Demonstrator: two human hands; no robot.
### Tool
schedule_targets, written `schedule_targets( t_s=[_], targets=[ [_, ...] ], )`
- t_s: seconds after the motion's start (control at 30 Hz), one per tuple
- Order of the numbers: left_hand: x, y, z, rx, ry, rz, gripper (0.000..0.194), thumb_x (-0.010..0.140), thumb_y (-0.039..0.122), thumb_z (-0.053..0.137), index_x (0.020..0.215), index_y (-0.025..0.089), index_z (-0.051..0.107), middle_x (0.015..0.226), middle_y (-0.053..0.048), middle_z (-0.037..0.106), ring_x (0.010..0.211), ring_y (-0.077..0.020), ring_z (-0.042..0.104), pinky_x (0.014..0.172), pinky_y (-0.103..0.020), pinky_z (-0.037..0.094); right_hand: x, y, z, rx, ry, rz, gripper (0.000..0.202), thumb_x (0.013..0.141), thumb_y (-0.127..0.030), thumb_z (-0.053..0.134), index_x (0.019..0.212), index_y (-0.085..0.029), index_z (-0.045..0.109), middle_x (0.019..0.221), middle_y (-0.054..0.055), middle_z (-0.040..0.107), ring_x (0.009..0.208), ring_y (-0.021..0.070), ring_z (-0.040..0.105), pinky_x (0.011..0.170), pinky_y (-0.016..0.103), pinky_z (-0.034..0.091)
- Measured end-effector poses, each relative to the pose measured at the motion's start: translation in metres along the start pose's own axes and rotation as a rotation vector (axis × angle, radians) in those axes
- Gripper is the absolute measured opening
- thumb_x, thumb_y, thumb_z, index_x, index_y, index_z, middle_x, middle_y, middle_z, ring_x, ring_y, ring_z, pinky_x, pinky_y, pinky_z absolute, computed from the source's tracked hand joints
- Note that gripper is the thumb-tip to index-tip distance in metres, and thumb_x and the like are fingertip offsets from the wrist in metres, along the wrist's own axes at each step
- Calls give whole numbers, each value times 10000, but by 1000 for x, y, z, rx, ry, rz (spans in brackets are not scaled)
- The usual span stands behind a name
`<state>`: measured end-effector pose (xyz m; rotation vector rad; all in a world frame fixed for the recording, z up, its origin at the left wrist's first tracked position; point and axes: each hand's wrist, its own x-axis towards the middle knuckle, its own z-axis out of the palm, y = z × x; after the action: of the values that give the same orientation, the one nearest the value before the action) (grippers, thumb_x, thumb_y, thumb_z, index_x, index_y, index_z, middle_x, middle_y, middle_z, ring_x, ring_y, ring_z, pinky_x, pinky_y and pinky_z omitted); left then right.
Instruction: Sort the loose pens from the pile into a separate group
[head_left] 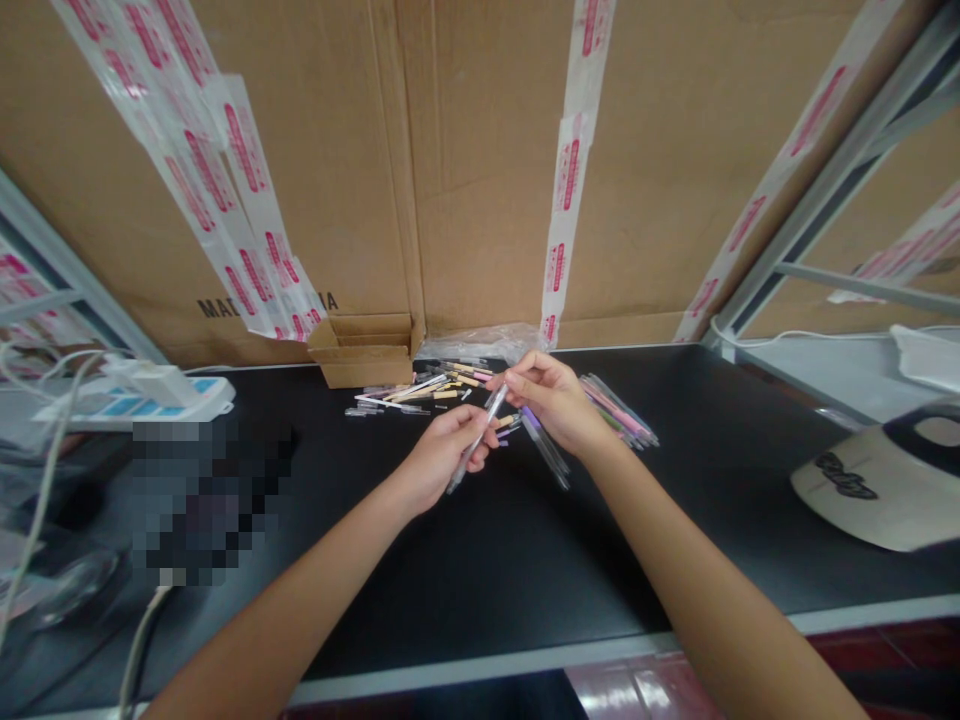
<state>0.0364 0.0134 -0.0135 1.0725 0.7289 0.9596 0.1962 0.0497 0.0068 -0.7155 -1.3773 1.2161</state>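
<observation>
A clear-barrelled pen [495, 404] slants between my two hands above the black tabletop. My left hand [448, 448] is closed round its lower barrel. At the upper end, the fingers of my right hand [551, 395] pinch the pen's tip; the exact contact is partly hidden. Behind my hands lies a loose pile of pen parts [431, 388], some yellow-beige, some clear or white. Below my right hand rest a few clear pens with purple [545, 447]. Just to its right is a bundle of pink, green and clear pens [619, 410].
An open cardboard box [367, 355] stands behind the pile, beside crumpled clear plastic [480, 345]. A white power strip [180, 398], a blurred-out dark device [210, 500] and a cable [135, 640] are on the left. A cap [855, 485] lies at right. Large cardboard [480, 180] walls the back.
</observation>
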Motion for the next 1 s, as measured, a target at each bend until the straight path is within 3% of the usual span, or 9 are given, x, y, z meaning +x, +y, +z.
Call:
schedule_targets(
  t_s=[0.17,0.3,0.4,0.47,0.57,0.7,0.87,1.0],
  targets=[
    [-2,1,1,-81,-65,-25,316,752,400,649,808,105,553,604,34,463,429,-9,333,402,-158,193,-1,-2,0,-40,-16,-29,328,654,-410,743,675,-192,500,688,12,685,585,107,575,532,229,434],
    [-2,2,2,-86,-40,-43,349,705,397,695,830,119,523,602,35,487,420,-5,316,402,-155,169,0,-1,-2,-166,-19,-90,306,680,-401,728,684,-186,510,693,17,684,580,109,570,550,240,440],
    [0,0,1,32,4,4,353,689,376,707,835,146,483,619,26,545,414,-12,315,408,-159,198,-1,0,-1,-252,4,-135,290,711,-401,704,688,-183,514,685,19,672,595,118,579,566,247,444],
    [0,-1,0,218,64,94,285,736,366,654,818,158,477,628,17,573,437,-39,384,436,-172,274,-3,1,2,-300,31,-179,275,730,-397,689,697,-180,522,677,17,658,623,130,591,585,253,450],
    [-2,0,-3,614,226,335,133,800,286,577,808,176,502,702,5,609,600,-107,553,578,-220,408,-5,1,7,-363,79,-253,241,744,-376,680,725,-170,556,710,22,649,678,140,603,635,263,461],
    [-7,5,-8,1044,396,578,49,837,231,536,818,187,525,803,-9,624,729,-147,582,698,-268,434,-6,0,12,-192,47,-237,191,752,-325,683,785,-173,571,790,31,683,690,123,609,651,250,475],
    [-8,9,-10,1191,382,729,114,891,263,472,863,178,542,839,-37,609,825,-165,571,756,-278,436,-5,-1,13,74,12,-163,164,724,-268,713,806,-192,594,807,26,716,685,108,618,644,231,482],
    [-8,8,-8,1178,313,749,145,912,235,425,910,165,552,883,-52,607,865,-166,559,796,-284,429,-6,-3,15,156,38,-116,187,677,-281,745,786,-194,621,789,21,719,654,100,609,636,226,479]
  ],
)
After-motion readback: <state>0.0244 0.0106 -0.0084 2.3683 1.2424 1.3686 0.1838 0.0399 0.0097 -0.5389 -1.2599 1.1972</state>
